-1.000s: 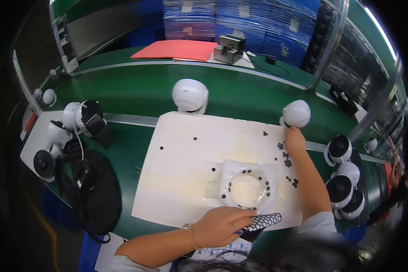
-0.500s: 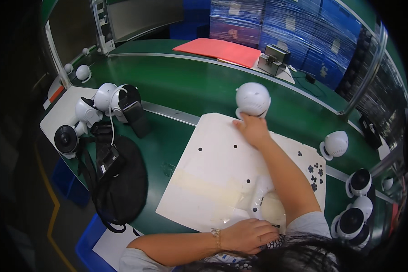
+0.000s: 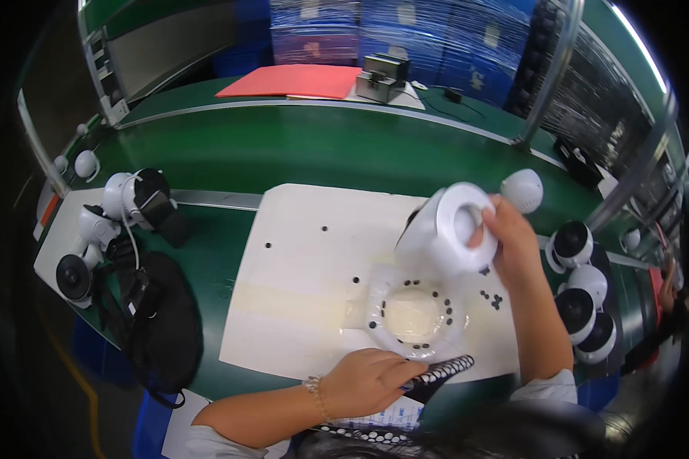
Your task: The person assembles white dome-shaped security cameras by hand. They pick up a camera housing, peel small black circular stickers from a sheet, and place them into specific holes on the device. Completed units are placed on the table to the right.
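Observation:
A white round camera-like device (image 3: 436, 237) is tilted in my right hand (image 3: 509, 237), its ring-shaped base turned toward me. My fingers grip the base's rim and reach into its hollow; the device is partly blurred. Below it, a clear and white ring-shaped fixture (image 3: 378, 294) lies on the white board (image 3: 283, 306), with small black dots around its opening. At the board's near edge my left hand (image 3: 371, 379) is closed, its fingers on a black strip with white dots (image 3: 448, 369). Beneath that hand lies a white printed sheet (image 3: 398, 415).
Several white devices stand at the right (image 3: 589, 287) and left (image 3: 122, 195); another single white device (image 3: 522, 191) is behind my right hand. A black bag (image 3: 164, 321) lies left of the board. Farther back are a red sheet (image 3: 291, 81) and a metal box (image 3: 380, 79).
My right hand has lifted the white device from the board's far edge, brought it nearer and tipped its base toward me. My left hand stays at the near edge. The view has shifted.

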Demonstrator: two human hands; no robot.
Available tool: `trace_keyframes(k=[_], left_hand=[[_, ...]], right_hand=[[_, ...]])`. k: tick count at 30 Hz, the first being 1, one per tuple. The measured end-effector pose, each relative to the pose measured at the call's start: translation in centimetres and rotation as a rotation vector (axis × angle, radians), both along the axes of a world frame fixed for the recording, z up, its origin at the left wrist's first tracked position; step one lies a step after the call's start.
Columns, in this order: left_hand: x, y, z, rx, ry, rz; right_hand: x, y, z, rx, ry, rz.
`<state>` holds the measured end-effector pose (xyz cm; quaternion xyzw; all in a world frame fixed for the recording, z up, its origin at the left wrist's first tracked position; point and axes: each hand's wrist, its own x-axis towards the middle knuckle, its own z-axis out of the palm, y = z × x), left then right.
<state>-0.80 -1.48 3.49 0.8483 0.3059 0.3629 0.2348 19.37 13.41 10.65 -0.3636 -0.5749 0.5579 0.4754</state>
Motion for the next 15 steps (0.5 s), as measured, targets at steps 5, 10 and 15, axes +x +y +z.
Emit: trace_keyframes(k=[5,10,15], left_hand=[[0.6,-0.3,-1.1,-0.019,-0.083,0.093],[0.7,-0.1,-0.8,-0.058,-0.09,0.186],[0.8,-0.2,-0.6,0.026,-0.059,0.189]], right_hand=[[0.9,-7.5,-3.8,-0.391,0.11,0.01],[2.8,-7.5,-1.4,-0.018,-0.433,0.022],[1.2,-10.1,-1.2,0.891,-0.658,0.079]])
